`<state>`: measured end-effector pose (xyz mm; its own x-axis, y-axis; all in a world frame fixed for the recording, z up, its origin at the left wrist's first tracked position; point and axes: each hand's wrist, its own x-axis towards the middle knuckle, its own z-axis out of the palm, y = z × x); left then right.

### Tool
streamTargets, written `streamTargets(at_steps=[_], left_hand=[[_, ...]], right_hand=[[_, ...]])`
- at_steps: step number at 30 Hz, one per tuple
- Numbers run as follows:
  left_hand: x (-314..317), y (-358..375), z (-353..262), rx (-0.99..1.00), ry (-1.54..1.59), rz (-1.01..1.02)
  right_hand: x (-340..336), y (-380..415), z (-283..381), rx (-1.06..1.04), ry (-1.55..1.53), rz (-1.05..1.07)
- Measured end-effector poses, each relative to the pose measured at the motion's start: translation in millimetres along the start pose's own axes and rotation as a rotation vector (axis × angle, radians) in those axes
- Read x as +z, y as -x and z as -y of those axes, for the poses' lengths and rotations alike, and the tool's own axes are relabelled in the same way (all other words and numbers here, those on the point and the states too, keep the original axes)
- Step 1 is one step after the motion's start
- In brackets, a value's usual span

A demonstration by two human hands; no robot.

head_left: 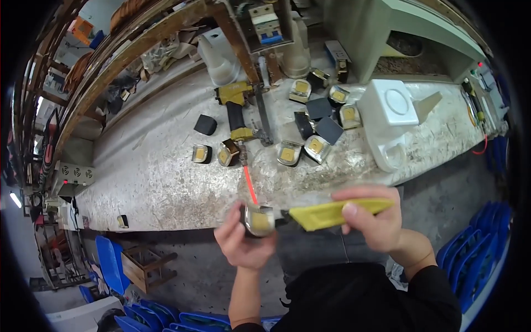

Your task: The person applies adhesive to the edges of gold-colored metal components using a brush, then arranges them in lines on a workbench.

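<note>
Held in my left hand (243,243), just off the bench's front edge, is a small dark block (260,222) with a shiny metallic rim and a yellow patch, perhaps a shoe heel. Fingers and thumb close around its sides. My right hand (370,216) grips a flat yellow tool (326,214), thumb on its face. Its dark tip points left at the block; blur hides its kind and whether it touches. Beyond, on the bench, lies a yellow-and-black air nail gun (238,110) with an orange hose (250,185).
Several similar blocks (289,152) and dark square pads (329,130) lie on the worn workbench (166,182). At right stands a white plastic holder (390,105); a grey-green housing (362,39) rises behind. A wooden stool (145,265) and blue chairs (475,243) are below.
</note>
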<state>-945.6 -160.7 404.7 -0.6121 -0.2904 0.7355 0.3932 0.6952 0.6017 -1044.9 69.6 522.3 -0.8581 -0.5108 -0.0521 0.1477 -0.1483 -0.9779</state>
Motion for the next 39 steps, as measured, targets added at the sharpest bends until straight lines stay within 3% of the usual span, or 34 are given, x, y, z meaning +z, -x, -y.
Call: streamTargets(at_steps=[3,6,12,20,22,27,31,36,39], left_hand=[[24,5,-33,0.141,-0.06,-0.096],[40,13,-54,0.268,-0.244,-0.163],[49,17,-60,0.36,-0.291,-0.167],[56,19,-54,0.445,-0.322,-0.21],[51,20,-52,0.439,-0.365,-0.24],[39,8,-65,0.281,-0.103,-0.086],[29,5,-67,0.181,0.183,-0.054],[17,-4,-72,0.027,0.444,-0.006],[2,-6,-75,-0.058,0.552,0.053]], right_hand=[[5,24,3,-0.35,0.183,-0.027],[0,47,2,-0.375,0.143,-0.067],[-1,60,-14,-0.396,0.202,-0.191],[9,67,-18,-0.615,0.023,-0.056],[8,64,-17,-0.648,-0.011,-0.017],[-20,40,-4,-0.516,0.221,0.183],[-28,32,26,-0.743,0.408,0.33],[-13,35,33,-0.736,0.18,0.53],[-11,31,32,-0.706,0.216,0.602]])
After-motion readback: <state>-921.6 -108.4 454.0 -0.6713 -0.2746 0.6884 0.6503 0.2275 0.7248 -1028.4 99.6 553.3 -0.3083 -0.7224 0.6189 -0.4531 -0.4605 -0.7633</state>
